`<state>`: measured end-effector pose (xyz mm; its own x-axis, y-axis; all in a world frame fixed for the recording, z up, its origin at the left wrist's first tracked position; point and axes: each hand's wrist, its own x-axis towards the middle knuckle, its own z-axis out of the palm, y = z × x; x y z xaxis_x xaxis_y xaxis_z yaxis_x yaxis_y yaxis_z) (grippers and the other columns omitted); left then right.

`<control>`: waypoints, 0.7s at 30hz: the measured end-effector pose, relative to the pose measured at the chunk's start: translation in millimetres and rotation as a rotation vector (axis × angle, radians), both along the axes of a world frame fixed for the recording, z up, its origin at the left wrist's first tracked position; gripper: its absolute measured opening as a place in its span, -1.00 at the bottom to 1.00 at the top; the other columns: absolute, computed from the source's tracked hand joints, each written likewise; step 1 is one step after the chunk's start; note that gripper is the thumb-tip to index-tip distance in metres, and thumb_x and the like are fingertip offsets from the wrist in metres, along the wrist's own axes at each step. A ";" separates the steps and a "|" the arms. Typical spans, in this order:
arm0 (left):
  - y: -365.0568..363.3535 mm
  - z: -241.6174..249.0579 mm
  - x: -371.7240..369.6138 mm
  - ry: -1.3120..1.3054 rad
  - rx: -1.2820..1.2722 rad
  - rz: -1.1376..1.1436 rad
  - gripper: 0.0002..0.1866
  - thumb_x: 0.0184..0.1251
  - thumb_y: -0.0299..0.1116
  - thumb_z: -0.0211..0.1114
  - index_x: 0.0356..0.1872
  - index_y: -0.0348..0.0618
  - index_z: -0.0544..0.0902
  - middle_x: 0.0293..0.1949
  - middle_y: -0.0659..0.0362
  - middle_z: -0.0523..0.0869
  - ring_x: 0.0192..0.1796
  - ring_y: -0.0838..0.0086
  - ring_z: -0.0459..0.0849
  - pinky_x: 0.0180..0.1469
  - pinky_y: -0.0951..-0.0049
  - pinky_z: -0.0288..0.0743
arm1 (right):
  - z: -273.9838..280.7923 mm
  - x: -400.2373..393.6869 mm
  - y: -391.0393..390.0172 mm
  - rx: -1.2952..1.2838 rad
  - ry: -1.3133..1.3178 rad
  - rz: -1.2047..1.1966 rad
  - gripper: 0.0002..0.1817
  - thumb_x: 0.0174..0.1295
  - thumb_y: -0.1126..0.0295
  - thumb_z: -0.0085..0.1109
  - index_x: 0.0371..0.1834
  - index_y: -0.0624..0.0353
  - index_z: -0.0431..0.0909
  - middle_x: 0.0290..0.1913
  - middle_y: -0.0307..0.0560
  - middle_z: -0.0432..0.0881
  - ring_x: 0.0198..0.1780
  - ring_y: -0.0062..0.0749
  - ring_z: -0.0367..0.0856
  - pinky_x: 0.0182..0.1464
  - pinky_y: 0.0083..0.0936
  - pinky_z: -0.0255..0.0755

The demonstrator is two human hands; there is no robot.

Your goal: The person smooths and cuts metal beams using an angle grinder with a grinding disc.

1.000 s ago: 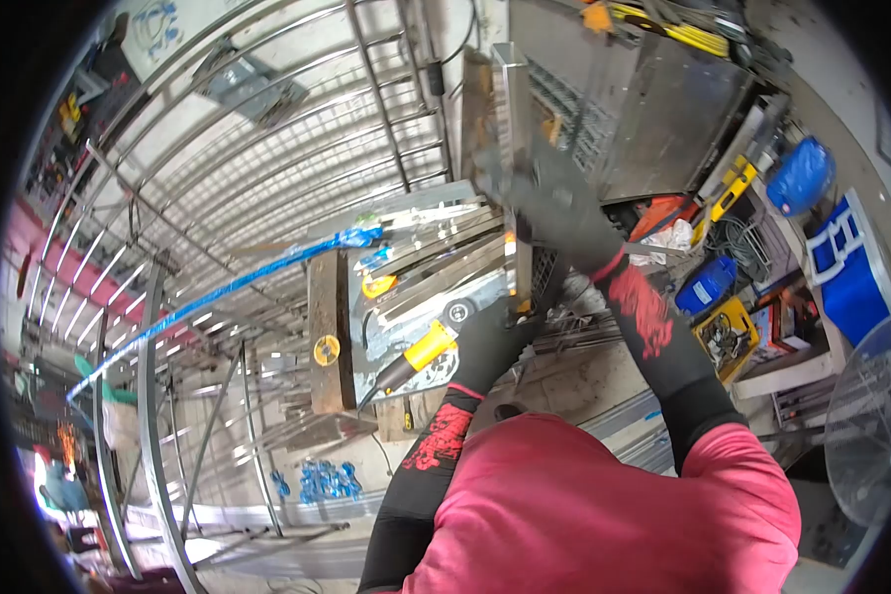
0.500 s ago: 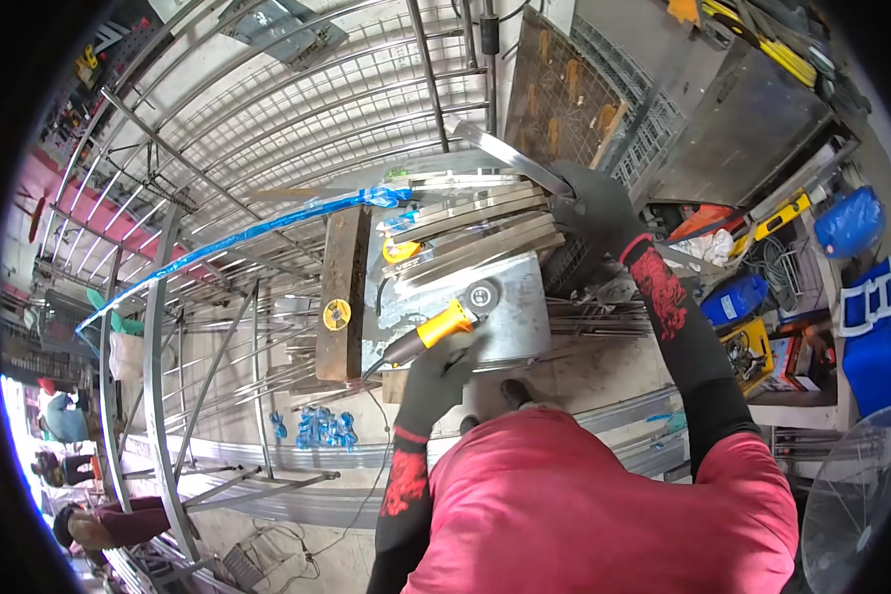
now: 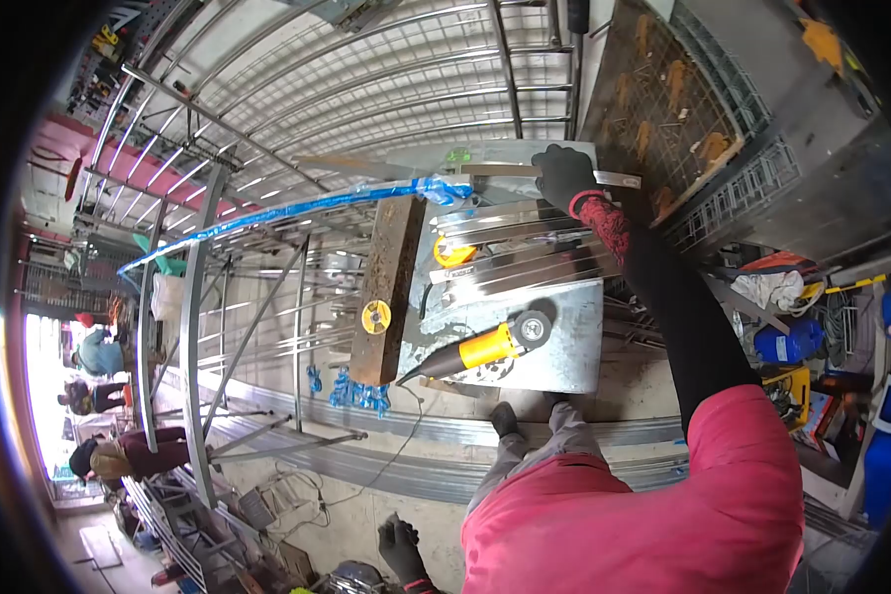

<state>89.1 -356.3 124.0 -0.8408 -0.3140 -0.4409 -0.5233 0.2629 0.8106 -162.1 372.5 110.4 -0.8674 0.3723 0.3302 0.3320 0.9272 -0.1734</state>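
Note:
My gloved right hand (image 3: 564,176) is closed round a flat metal bar (image 3: 614,179) at the far edge of the metal-topped bench (image 3: 564,346). Several more metal strips (image 3: 525,226) lie side by side just nearer to me. A yellow and black angle grinder (image 3: 485,346) rests on the near part of the bench, its disc end pointing right, with no hand on it. My gloved left hand (image 3: 401,549) hangs low at my left side, away from the bench, fingers loosely extended and holding nothing visible. An orange tape measure (image 3: 455,253) sits by the strips' left ends.
A rusty steel beam (image 3: 386,287) along the bench's left side carries a yellow disc (image 3: 376,317). A blue-wrapped bar (image 3: 297,216) reaches left across a metal frame (image 3: 196,327). Blue plastic scraps (image 3: 358,393) and a cable lie on the floor. Other people (image 3: 129,450) are far left.
My left hand has left the grinder and dropped to my side. My right hand has moved to the bench's far edge, lowering the bar from a tilted position to lie nearly level.

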 end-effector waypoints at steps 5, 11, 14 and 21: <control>-24.9 -15.1 82.0 -0.131 0.002 0.153 -0.92 0.59 -0.39 0.28 -0.19 -0.09 0.62 -0.42 0.26 0.64 -0.47 0.56 0.61 -0.44 0.47 0.54 | -14.7 -17.6 2.2 -0.016 -0.066 0.000 -0.62 0.22 0.26 0.50 0.13 -0.08 0.84 -0.02 -0.02 0.75 0.05 0.01 0.79 0.08 -0.02 0.67; -44.2 -60.3 124.1 -0.163 0.045 0.137 -0.92 0.56 -0.47 0.29 -0.23 -0.15 0.67 -0.48 0.25 0.65 -0.51 0.58 0.55 -0.48 0.46 0.43 | -14.0 -24.7 5.1 0.014 -0.008 0.048 -0.62 0.24 0.24 0.50 0.15 -0.08 0.81 -0.08 0.01 0.74 0.00 0.04 0.80 0.04 -0.01 0.67; -48.0 -70.4 130.0 -0.154 0.052 0.143 -0.91 0.55 -0.51 0.28 -0.23 -0.17 0.69 -0.51 0.28 0.62 -0.53 0.61 0.51 -0.49 0.47 0.38 | 10.8 -30.6 7.2 -0.135 0.217 -0.012 -0.72 0.30 0.22 0.39 0.02 0.02 0.75 -0.12 0.07 0.74 -0.05 0.08 0.80 0.01 0.03 0.66; -72.3 -113.8 89.0 -0.072 0.088 0.091 -0.94 0.53 -0.48 0.34 -0.14 -0.18 0.76 -0.46 0.24 0.70 -0.46 0.57 0.60 -0.37 0.40 0.54 | 128.7 -28.7 6.2 -0.399 0.768 -0.170 -0.75 0.19 0.25 0.43 -0.18 0.10 0.64 -0.20 0.14 0.70 -0.11 0.17 0.74 -0.04 0.05 0.59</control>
<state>178.1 -428.6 10.2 -0.7758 -0.3453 -0.5281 -0.5993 0.1411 0.7880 -190.8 378.7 239.1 -0.3820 0.6883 0.6167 0.1186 0.6983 -0.7059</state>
